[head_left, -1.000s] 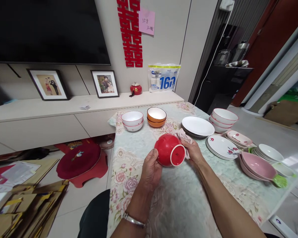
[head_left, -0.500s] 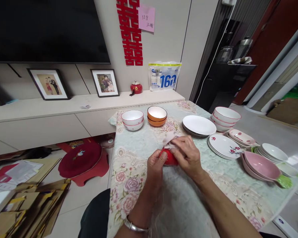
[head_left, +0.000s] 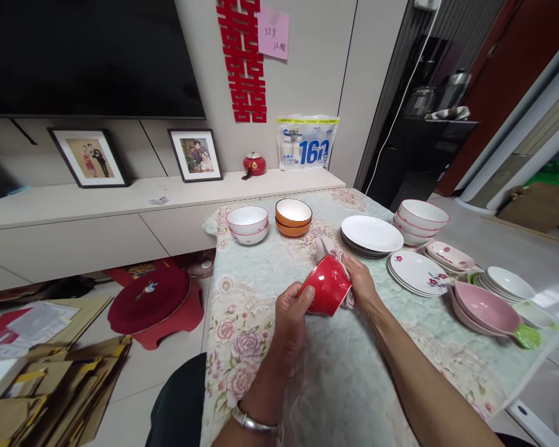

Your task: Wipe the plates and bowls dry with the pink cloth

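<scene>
Left fingers [head_left: 287, 298] pinch 1 red bowl [head_left: 327, 287] (tilted); right fingers [head_left: 355, 269] press cloth [head_left: 325, 246] against it.

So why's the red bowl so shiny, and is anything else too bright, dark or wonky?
In the head view, white glints show on the bowl, probably reflected light; also in the head view, the floor glares at far right, and the table dims softly toward the bottom; in the head view, the door slants, perhaps from a wide lens.
</scene>
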Tool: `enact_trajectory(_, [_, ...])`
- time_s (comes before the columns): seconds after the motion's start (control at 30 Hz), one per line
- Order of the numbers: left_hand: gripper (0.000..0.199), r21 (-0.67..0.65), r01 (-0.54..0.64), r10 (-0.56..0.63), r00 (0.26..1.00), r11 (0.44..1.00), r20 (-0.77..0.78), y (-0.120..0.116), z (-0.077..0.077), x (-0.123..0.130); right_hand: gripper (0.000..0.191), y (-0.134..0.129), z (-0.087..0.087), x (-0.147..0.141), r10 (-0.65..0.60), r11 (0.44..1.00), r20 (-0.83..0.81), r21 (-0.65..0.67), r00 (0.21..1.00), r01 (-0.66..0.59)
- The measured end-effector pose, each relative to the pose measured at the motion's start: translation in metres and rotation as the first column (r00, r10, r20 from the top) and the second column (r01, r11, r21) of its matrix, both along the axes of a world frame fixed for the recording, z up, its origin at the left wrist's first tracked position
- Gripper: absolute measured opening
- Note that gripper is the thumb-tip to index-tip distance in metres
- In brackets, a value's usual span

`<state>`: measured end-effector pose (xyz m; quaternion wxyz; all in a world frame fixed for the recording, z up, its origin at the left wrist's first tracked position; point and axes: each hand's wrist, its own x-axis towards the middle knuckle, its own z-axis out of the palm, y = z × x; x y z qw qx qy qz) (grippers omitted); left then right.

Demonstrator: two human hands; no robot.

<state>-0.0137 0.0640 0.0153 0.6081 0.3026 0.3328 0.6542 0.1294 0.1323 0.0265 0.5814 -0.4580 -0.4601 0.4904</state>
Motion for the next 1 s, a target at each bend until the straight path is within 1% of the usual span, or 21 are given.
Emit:
enact_trajectory(0.03, [0.037, -0.003, -0.004, 0.004, 1.0, 1.0, 0.013, 0.0, 0.0, 0.0, 0.035, 0.001, -0.002, 0.0, 0.004, 0.998, -0.064, -0.062, 0.998, -0.008])
enact_trajectory(0.07, [0.036, -0.003, -0.006, 0.006, 1.0, 1.0, 0.026, 0.001, -0.001, 0.0, 0.037, 0.0, -0.003, -0.001, 0.0, 0.996, -0.093, -0.084, 0.996, -0.008])
enact_trajectory(0.1, [0.034, 0.0, -0.005, 0.005, 0.999, 1.0, 0.037, 0.001, -0.001, 0.001, 0.037, -0.001, -0.003, -0.002, -0.01, 0.998, -0.083, -0.065, 0.996, 0.005])
enact_trajectory(0.13, [0.032, 0.004, -0.005, 0.005, 0.999, 1.0, 0.049, 0.002, -0.002, 0.001, 0.037, -0.003, -0.002, -0.003, -0.023, 1.0, -0.034, -0.009, 0.999, 0.023])
enact_trajectory(0.2, [0.029, 0.014, -0.004, 0.003, 0.997, 1.0, 0.074, 0.002, -0.004, 0.001, 0.033, -0.009, 0.003, -0.004, -0.07, 0.981, 0.151, 0.19, 0.986, 0.04])
enact_trajectory(0.23, [0.027, 0.019, -0.001, -0.001, 0.997, 1.0, 0.083, 0.002, -0.004, 0.001, 0.03, -0.013, 0.007, -0.005, -0.109, 0.95, 0.255, 0.311, 0.961, 0.026])
enact_trajectory(0.3, [0.024, 0.034, 0.009, -0.012, 0.996, 0.999, 0.085, 0.002, -0.006, 0.001, 0.027, -0.021, 0.015, -0.007, -0.197, 0.852, 0.423, 0.52, 0.884, -0.06])
enact_trajectory(0.37, [0.024, 0.049, 0.004, -0.008, 0.998, 0.999, 0.068, 0.002, -0.006, 0.001, 0.03, -0.029, 0.021, -0.01, -0.261, 0.751, 0.525, 0.638, 0.81, -0.172])
enact_trajectory(0.4, [0.024, 0.049, -0.004, 0.001, 0.999, 0.999, 0.054, 0.001, -0.006, 0.001, 0.032, -0.032, 0.023, -0.012, -0.28, 0.712, 0.562, 0.666, 0.778, -0.224])
enact_trajectory(0.43, [0.025, 0.047, -0.013, 0.011, 0.999, 0.999, 0.041, 0.001, -0.005, 0.001, 0.034, -0.034, 0.025, -0.013, -0.291, 0.685, 0.593, 0.677, 0.751, -0.269])
enact_trajectory(0.47, [0.025, 0.041, -0.019, 0.018, 0.999, 0.999, 0.034, 0.001, -0.004, 0.001, 0.035, -0.035, 0.026, -0.014, -0.292, 0.671, 0.616, 0.677, 0.732, -0.302])
enact_trajectory(0.53, [0.026, 0.026, -0.011, 0.01, 0.999, 1.0, 0.048, 0.0, -0.001, 0.002, 0.035, -0.034, 0.026, -0.013, -0.274, 0.677, 0.625, 0.665, 0.731, -0.315])
enact_trajectory(0.6, [0.026, 0.016, 0.011, -0.012, 0.996, 1.0, 0.086, 0.0, 0.001, 0.002, 0.033, -0.029, 0.024, -0.009, -0.225, 0.726, 0.579, 0.636, 0.784, -0.262])
enact_trajectory(0.67, [0.029, 0.009, 0.015, -0.016, 0.994, 1.0, 0.112, 0.0, 0.002, 0.003, 0.03, -0.022, 0.019, -0.005, -0.145, 0.811, 0.475, 0.559, 0.868, -0.17])
enact_trajectory(0.73, [0.031, 0.0, 0.004, -0.004, 0.992, 1.0, 0.122, 0.0, 0.003, 0.003, 0.029, -0.014, 0.014, -0.002, -0.036, 0.911, 0.297, 0.402, 0.954, -0.09])
enact_trajectory(0.77, [0.031, -0.004, -0.002, 0.002, 0.992, 1.0, 0.129, 0.0, 0.003, 0.003, 0.031, -0.01, 0.011, -0.001, 0.014, 0.953, 0.179, 0.297, 0.984, -0.068])
enact_trajectory(0.8, [0.029, -0.008, -0.007, 0.008, 0.99, 1.0, 0.14, 0.0, 0.003, 0.002, 0.035, -0.007, 0.007, -0.002, 0.054, 0.98, 0.051, 0.188, 0.997, -0.063])
enact_trajectory(0.83, [0.028, -0.012, -0.01, 0.012, 0.988, 1.0, 0.155, 0.001, 0.003, 0.003, 0.038, -0.005, 0.004, -0.002, 0.078, 0.994, -0.075, 0.087, 0.994, -0.071])
enact_trajectory(0.9, [0.026, -0.012, -0.015, 0.017, 0.982, 1.0, 0.19, 0.001, 0.004, 0.003, 0.04, -0.001, -0.001, -0.005, 0.088, 0.991, -0.282, -0.072, 0.955, -0.113])
enact_trajectory(0.93, [0.025, -0.01, -0.011, 0.013, 0.979, 1.0, 0.202, 0.001, 0.005, 0.003, 0.04, 0.0, -0.002, -0.006, 0.088, 0.981, -0.354, -0.133, 0.931, -0.143])
enact_trajectory(1.0, [0.024, -0.008, 0.013, -0.011, 0.977, 1.0, 0.212, 0.001, 0.006, 0.004, 0.039, 0.001, -0.004, -0.006, 0.108, 0.945, -0.441, -0.232, 0.891, -0.23])
